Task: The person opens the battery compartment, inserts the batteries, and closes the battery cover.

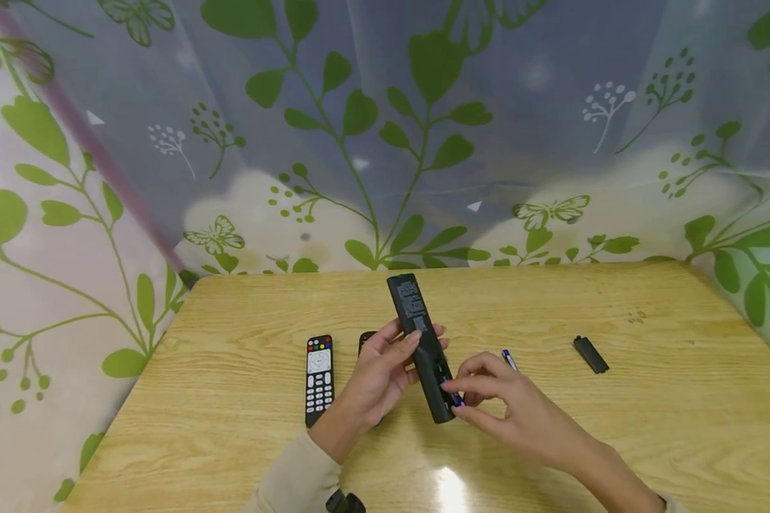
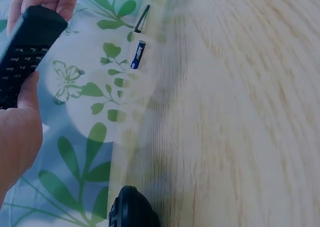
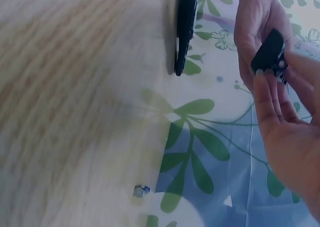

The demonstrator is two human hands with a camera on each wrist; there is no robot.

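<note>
My left hand [image 1: 375, 374] grips a black remote control [image 1: 413, 306], its back turned up and its battery compartment uncovered at the lower end. The button side of that remote shows in the left wrist view. At the compartment, my right hand [image 1: 529, 417] pinches a blue battery [image 1: 458, 401] between thumb and fingers, one end of it at the slot. Past the right hand a second blue battery [image 1: 508, 359] lies on the table, also in the left wrist view. Farther right lies the black battery cover [image 1: 591, 355].
On the wooden table [image 1: 199, 399], a black remote with white buttons [image 1: 319, 377] lies left of my hands. Another dark remote [image 1: 366, 337] is mostly hidden behind the left hand. A leaf-patterned cloth [image 1: 385, 142] hangs at the table's back edge.
</note>
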